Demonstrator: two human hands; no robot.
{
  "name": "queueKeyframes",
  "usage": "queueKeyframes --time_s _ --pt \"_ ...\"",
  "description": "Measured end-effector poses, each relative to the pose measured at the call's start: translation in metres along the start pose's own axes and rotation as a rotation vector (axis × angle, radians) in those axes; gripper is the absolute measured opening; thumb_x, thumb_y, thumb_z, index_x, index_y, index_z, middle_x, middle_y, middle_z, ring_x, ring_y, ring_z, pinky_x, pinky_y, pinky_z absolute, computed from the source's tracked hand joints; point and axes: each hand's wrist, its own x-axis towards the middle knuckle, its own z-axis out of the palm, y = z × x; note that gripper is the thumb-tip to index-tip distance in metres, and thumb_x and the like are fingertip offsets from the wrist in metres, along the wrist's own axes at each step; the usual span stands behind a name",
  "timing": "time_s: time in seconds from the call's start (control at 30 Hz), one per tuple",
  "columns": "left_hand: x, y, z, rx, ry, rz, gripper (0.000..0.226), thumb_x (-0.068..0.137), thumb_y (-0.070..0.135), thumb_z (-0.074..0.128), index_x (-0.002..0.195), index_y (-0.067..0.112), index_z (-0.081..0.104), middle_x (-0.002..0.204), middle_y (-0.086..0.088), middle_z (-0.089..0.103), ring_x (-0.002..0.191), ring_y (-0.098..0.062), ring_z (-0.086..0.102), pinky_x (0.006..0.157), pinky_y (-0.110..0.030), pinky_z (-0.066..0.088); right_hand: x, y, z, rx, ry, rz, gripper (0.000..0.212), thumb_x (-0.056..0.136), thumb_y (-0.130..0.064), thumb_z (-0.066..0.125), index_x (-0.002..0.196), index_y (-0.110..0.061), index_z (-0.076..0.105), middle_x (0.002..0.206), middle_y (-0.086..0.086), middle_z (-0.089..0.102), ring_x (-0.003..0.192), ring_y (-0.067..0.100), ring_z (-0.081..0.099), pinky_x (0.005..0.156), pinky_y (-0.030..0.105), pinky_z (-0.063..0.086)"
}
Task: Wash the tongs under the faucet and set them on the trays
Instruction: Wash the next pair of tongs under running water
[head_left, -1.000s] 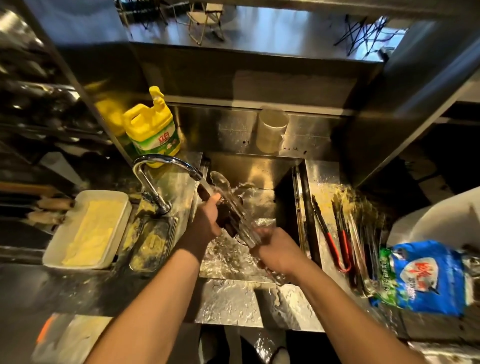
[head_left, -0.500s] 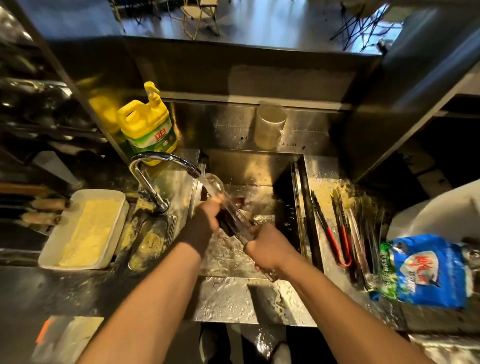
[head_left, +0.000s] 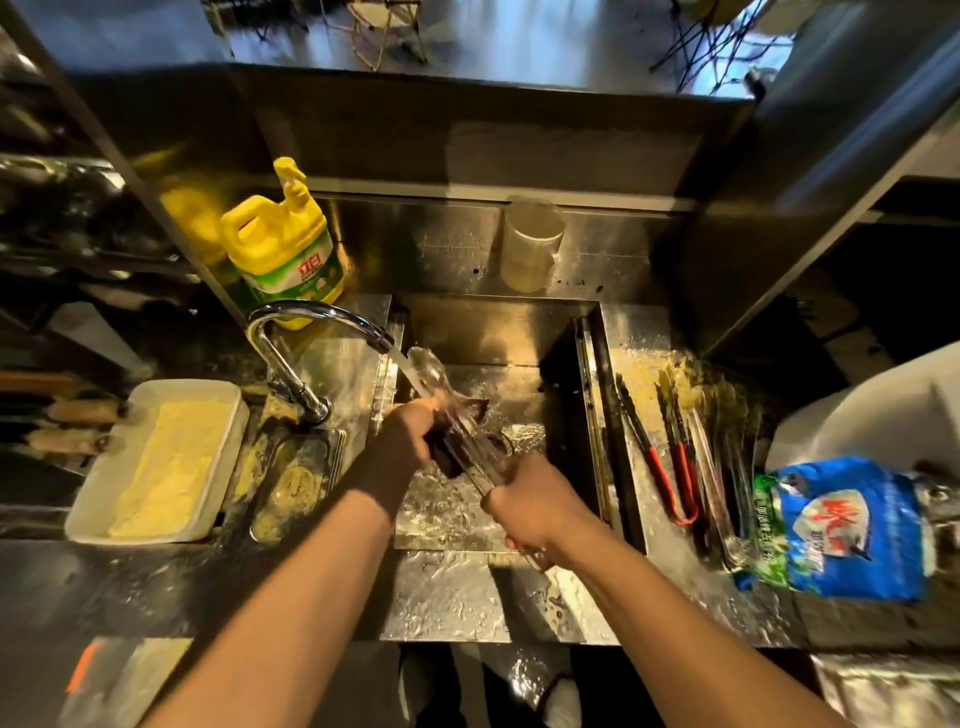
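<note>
Steel tongs (head_left: 441, 384) slant over the sink (head_left: 498, 327), their rounded tip up under the water running from the chrome faucet (head_left: 311, 317). My right hand (head_left: 535, 504) grips the handle end of the tongs near the sink's front. My left hand (head_left: 410, 431) is curled round the tongs' middle together with a dark pad, just below the stream. Several washed tongs (head_left: 675, 467), some with red handles, lie on the steel tray (head_left: 639, 364) right of the sink.
A yellow detergent jug (head_left: 283, 249) stands behind the faucet. A white tub of yellow stuff (head_left: 156, 462) and a small steel pan (head_left: 296, 478) sit left. A pale cup (head_left: 530, 244) stands behind the sink. A blue bag (head_left: 841, 525) lies at the right.
Both hands slid the tongs a little up and left, so the tip now lies right under the stream. The left hand keeps rubbing along them.
</note>
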Motion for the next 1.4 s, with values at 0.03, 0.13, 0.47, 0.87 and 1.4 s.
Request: queueKeyframes --time_s 0.03,0.13,0.47,0.87,1.4 --pt "-0.002 0.001 0.002 -0.039 0.025 -0.008 0.023 0.103 0.021 0.047 0.117 0.008 0.059 0.097 -0.016 0.062 0.086 -0.032 0.064 0.078 -0.043 0.055 0.000 0.002 -0.003 -0.003 0.009 0.002 0.010 0.084 -0.010 0.060 0.077 -0.017 0.059 0.064 0.003 0.061 0.045 0.015 0.056 0.047 0.029 0.049" --pt "-0.003 -0.005 0.012 -0.044 0.091 0.051 0.030 0.103 0.023 0.047 0.124 0.004 0.058 0.107 -0.018 0.065 0.095 -0.034 0.066 0.079 -0.043 0.056 0.003 0.004 -0.013 -0.002 0.054 0.017 0.010 0.083 -0.011 0.060 0.074 -0.016 0.060 0.058 0.002 0.059 0.039 0.014 0.053 0.044 0.028 0.047" --pt "-0.003 0.018 0.024 -0.072 0.161 0.053 0.032 0.102 0.020 0.046 0.124 0.000 0.059 0.128 -0.021 0.063 0.114 -0.036 0.064 0.105 -0.053 0.047 0.006 0.002 -0.016 0.022 0.054 -0.044 0.017 0.078 -0.010 0.057 0.065 -0.020 0.061 0.046 -0.007 0.057 0.036 0.007 0.053 0.041 0.024 0.042" --pt "0.005 0.004 0.048 0.005 0.284 0.071 0.040 0.097 0.018 0.059 0.132 -0.002 0.054 0.128 -0.021 0.061 0.114 -0.037 0.063 0.090 -0.039 0.056 0.004 0.036 -0.054 0.013 -0.009 -0.023 0.015 0.080 -0.013 0.058 0.088 -0.017 0.070 0.070 0.004 0.068 0.055 0.017 0.063 0.052 0.027 0.049" --pt "-0.011 -0.038 0.018 0.053 0.193 0.115 0.024 0.099 0.022 0.055 0.089 0.001 0.059 0.085 -0.017 0.054 0.075 -0.030 0.056 0.077 -0.039 0.045 -0.013 0.066 -0.124 0.236 0.057 0.050 0.024 0.093 -0.018 0.061 0.116 -0.012 0.059 0.078 0.008 0.064 0.042 0.011 0.054 0.042 0.025 0.044"
